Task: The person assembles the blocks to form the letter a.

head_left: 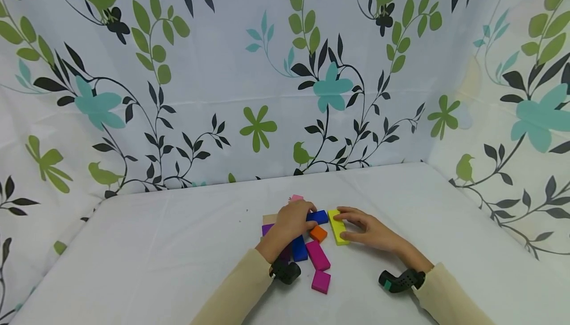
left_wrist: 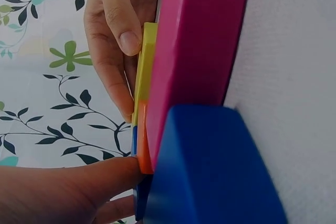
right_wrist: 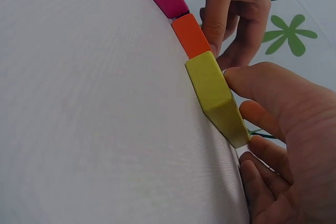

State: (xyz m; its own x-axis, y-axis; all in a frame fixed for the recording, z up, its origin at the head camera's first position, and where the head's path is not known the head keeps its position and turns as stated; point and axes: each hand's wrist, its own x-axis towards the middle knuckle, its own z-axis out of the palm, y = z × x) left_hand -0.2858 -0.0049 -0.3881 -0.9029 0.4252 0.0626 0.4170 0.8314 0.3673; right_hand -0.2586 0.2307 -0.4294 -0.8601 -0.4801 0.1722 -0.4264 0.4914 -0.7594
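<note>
Above a cluster of coloured blocks, my left hand (head_left: pixel 291 220) has its thumb and index finger at opposite long sides of a blue block (head_left: pixel 318 217). My right hand (head_left: pixel 371 231) holds a yellow block (head_left: pixel 339 233) with the thumb by its near end and the fingers over its far part. Between the hands lies a small orange block (head_left: pixel 318 234), close to the left thumb. In the right wrist view the yellow block (right_wrist: pixel 212 87) lines up beside the orange block (right_wrist: pixel 192 36). The left palm hides part of the cluster.
Another blue block (head_left: pixel 299 249) and two magenta blocks (head_left: pixel 318 255) lie nearer the body. Purple (head_left: pixel 266 229) and tan (head_left: pixel 269 219) blocks show left of the left hand, a pink one (head_left: pixel 296 198) behind it. A patterned cloth (head_left: pixel 213 77) hangs behind the white table (head_left: pixel 156 255).
</note>
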